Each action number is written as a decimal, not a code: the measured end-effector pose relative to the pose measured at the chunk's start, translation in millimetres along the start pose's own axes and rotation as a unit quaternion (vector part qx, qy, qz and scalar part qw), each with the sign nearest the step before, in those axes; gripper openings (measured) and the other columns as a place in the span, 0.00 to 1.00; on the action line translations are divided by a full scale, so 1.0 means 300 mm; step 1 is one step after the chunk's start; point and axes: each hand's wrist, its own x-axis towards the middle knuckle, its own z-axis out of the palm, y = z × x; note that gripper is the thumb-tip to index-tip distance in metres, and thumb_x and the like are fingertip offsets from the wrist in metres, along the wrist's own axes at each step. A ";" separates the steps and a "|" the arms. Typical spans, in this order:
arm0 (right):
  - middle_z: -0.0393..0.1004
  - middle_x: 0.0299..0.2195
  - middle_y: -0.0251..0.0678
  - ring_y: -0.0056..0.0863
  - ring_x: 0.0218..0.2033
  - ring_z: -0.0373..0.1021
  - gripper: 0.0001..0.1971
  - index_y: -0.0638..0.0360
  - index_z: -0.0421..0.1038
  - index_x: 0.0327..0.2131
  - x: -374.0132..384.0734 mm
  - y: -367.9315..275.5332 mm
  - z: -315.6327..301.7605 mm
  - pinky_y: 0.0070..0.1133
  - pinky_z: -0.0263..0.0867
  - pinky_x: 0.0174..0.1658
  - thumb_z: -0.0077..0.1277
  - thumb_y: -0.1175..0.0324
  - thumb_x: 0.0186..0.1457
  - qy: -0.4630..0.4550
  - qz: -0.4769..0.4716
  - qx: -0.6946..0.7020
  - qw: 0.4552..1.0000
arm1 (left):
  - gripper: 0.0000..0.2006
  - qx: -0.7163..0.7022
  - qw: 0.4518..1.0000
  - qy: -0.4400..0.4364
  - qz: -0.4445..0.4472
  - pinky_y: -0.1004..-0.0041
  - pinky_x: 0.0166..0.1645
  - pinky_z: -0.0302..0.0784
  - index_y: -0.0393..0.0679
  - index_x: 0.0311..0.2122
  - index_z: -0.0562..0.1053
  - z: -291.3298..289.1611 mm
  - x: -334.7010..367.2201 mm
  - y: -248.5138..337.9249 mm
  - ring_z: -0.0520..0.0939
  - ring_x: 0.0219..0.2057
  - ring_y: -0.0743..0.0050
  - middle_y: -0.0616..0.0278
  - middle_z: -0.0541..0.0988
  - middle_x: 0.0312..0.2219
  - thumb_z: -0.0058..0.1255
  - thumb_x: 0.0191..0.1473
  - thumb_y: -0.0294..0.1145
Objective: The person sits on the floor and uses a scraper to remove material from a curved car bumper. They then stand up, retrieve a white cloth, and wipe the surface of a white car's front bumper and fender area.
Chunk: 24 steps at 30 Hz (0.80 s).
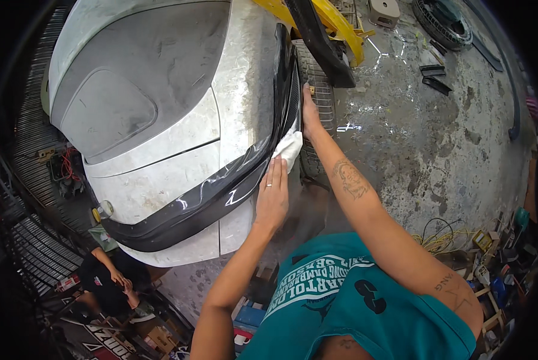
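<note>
A white folded cloth [290,146] lies against the glossy black fender flare [236,191] on the dusty white car body [161,192]. My left hand [273,195], fingers together and wearing a ring, presses the cloth onto the flare's outer edge. Further up, my right hand [310,113] grips the flare's outer side beside the tire [319,90]; part of its fingers is hidden. A patterned dark strip [293,93] shows along the flare next to this hand. The flare curves around the lower corner of the body.
A yellow car part [335,24] and a black curved piece [320,45] stand beyond the tire. On the worn concrete floor are black pieces [435,78], a loose tire [442,23] and a beige stool [384,12]. Another person [110,279] sits at the lower left. Clutter and yellow cable [440,241] lie right.
</note>
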 end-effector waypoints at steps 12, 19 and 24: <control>0.66 0.50 0.50 0.43 0.52 0.65 0.19 0.67 0.66 0.50 -0.267 -0.074 -0.017 0.29 0.61 0.54 0.42 0.61 0.63 0.082 -0.436 -0.371 0.816 | 0.30 -0.074 0.990 0.116 -0.020 0.58 0.59 0.61 0.24 0.60 0.54 -0.022 0.340 0.061 0.60 0.62 0.44 0.37 0.55 0.61 0.46 0.54 0.27; 0.33 0.68 0.53 0.44 0.69 0.30 0.33 0.69 0.37 0.65 -0.321 0.023 0.040 0.31 0.31 0.69 0.29 0.53 0.67 -0.058 -0.366 -0.392 0.842 | 0.26 -0.238 0.967 0.069 0.052 0.55 0.58 0.63 0.30 0.54 0.64 -0.100 0.241 -0.051 0.66 0.57 0.41 0.35 0.62 0.55 0.45 0.44 0.16; 0.34 0.67 0.54 0.44 0.69 0.31 0.36 0.69 0.34 0.65 -0.227 0.041 0.026 0.32 0.32 0.69 0.31 0.51 0.66 -0.038 -0.384 -0.415 0.824 | 0.14 -0.089 0.974 0.194 -0.081 0.59 0.51 0.66 0.32 0.43 0.72 -0.111 0.236 -0.094 0.71 0.45 0.46 0.46 0.74 0.40 0.48 0.54 0.29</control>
